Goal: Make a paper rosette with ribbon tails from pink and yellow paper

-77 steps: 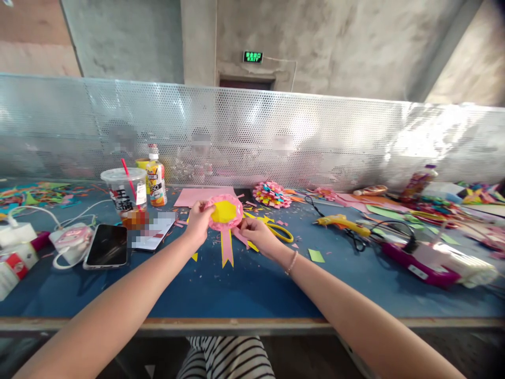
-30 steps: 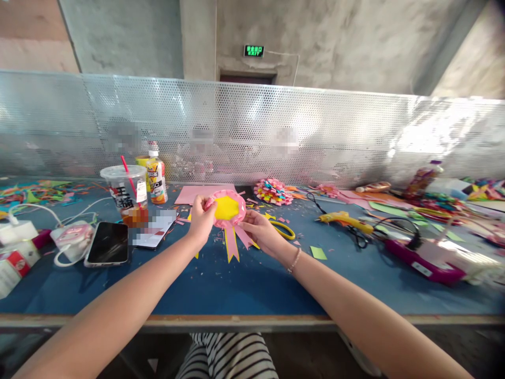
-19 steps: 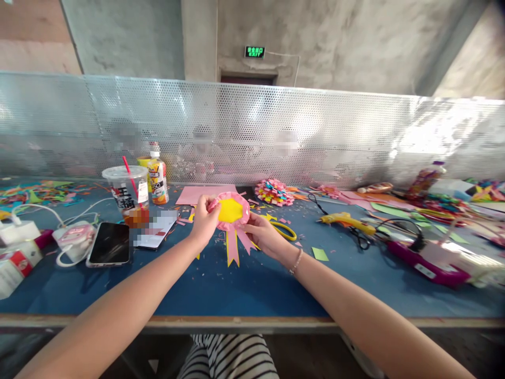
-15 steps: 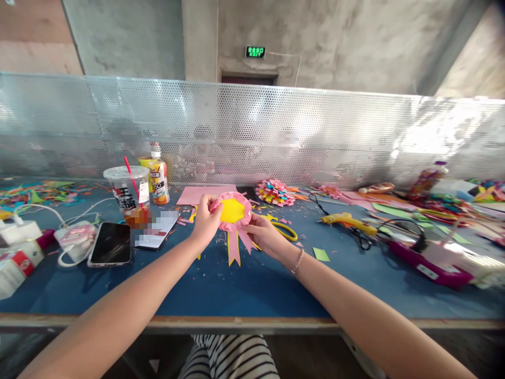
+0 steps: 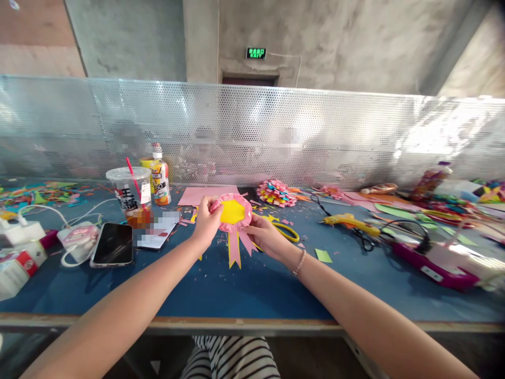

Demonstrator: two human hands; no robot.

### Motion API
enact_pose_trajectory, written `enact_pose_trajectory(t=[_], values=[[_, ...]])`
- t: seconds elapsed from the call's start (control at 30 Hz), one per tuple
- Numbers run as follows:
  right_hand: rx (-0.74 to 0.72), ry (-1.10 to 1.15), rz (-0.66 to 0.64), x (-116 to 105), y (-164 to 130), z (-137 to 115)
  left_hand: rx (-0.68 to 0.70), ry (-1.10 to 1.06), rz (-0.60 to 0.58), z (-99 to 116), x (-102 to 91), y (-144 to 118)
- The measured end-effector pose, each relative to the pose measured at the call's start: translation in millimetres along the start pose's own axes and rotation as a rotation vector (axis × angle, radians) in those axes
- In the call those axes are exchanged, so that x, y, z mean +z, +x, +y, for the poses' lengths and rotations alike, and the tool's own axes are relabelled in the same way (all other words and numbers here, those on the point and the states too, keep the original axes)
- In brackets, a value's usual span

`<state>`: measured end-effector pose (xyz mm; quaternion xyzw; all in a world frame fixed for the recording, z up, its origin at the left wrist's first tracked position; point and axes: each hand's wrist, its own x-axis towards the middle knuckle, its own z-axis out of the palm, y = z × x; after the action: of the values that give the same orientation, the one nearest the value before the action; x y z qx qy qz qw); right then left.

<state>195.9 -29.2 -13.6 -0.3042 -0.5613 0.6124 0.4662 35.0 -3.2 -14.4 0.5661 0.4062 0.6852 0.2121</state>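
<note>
Your left hand (image 5: 205, 221) pinches the left rim of the pink-and-yellow rosette (image 5: 233, 212), and your right hand (image 5: 265, 235) grips its lower right edge, both holding it up just above the blue table (image 5: 244, 289). Its ribbons hang down toward the table. Yellow scissors (image 5: 286, 230) lie just right of the rosette; a phone (image 5: 113, 250) and a cup (image 5: 128, 192) sit well left of it.
</note>
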Motion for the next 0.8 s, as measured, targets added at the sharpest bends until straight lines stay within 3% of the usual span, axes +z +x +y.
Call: enact_pose_trajectory(t=[0.4, 0.8], values=[[0.030, 0.051, 0.000, 3, -2, -4, -0.104, -0.139, -0.020, -8, 4.0, 2], [0.090, -0.021, -0.040, 3, -4, -5, -0.209, -0.054, 0.016, -24, 3.9, 3]])
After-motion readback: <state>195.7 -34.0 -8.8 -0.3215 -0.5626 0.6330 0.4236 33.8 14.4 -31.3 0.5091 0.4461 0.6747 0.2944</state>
